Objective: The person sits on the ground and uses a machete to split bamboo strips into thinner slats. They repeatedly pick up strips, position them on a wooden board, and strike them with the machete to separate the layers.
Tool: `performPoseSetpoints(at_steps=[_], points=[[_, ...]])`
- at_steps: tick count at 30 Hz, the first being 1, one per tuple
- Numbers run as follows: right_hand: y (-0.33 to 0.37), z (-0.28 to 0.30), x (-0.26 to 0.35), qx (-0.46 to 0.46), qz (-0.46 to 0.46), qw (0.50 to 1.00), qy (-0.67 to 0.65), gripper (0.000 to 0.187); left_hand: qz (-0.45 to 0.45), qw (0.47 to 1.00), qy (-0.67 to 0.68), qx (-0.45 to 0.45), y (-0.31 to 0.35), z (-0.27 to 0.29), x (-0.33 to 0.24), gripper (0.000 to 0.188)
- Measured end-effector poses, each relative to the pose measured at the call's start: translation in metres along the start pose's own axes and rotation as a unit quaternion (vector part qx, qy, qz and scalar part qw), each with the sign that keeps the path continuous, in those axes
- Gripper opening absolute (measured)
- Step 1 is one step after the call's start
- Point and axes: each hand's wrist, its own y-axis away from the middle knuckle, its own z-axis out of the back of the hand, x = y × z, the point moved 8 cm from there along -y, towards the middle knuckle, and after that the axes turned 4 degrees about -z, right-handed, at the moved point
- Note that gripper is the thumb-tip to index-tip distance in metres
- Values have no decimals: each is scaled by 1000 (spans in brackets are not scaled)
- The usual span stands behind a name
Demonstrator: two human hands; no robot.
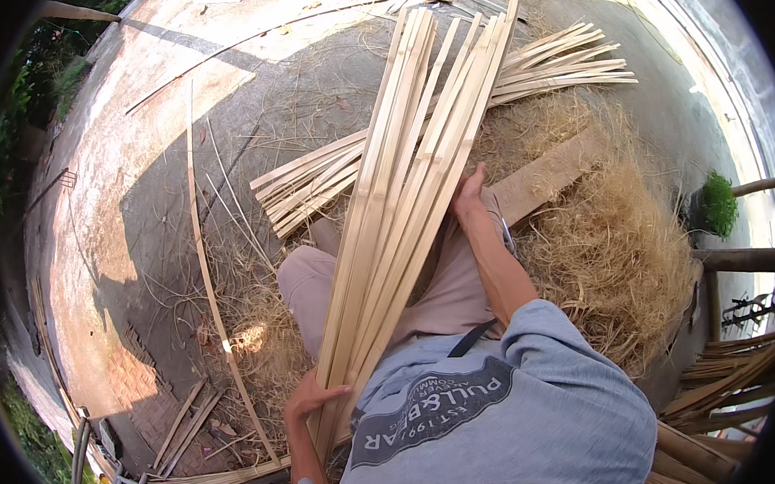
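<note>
A long bundle of pale bamboo strips (399,198) slants across my lap, its far ends spread into two groups. Near the bundle's lower end, my left hand (311,397) is closed around its left side, thumb over the top strips and fingers mostly hidden. On the right edge, farther up, my right hand (470,192) grips the bundle from the side; its fingers are partly hidden behind the strips. Beneath, a second pile of bamboo strips (558,70) lies crosswise on the ground, showing on both sides of the held bundle.
A heap of fine bamboo shavings (608,264) lies to my right, beside a flat brown board (551,177). One long thin strip (201,248) stretches along the ground at left. More strips (720,382) are stacked at the lower right, near wooden poles (737,259) and a green plant (718,205).
</note>
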Motion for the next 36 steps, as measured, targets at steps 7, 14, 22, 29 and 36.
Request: performPoseSetpoints(at_steps=[7, 14, 22, 29, 36], points=[[80, -13, -133, 235, -177, 953, -70, 91, 20, 999, 14, -29, 22, -18, -6, 79], [129, -38, -177, 363, -253, 893, -87, 81, 76, 997, 1, 9, 37, -19, 18, 78], [176, -103, -160, 392, -306, 827, -261, 87, 138, 985, -15, -102, 94, -10, 5, 58], [224, -141, -116, 355, -308, 848, -245, 101, 165, 984, 45, -45, 145, -6, -89, 58], [277, -176, -86, 362, -184, 886, -225, 89, 173, 982, 74, -5, 200, 8, -101, 66]])
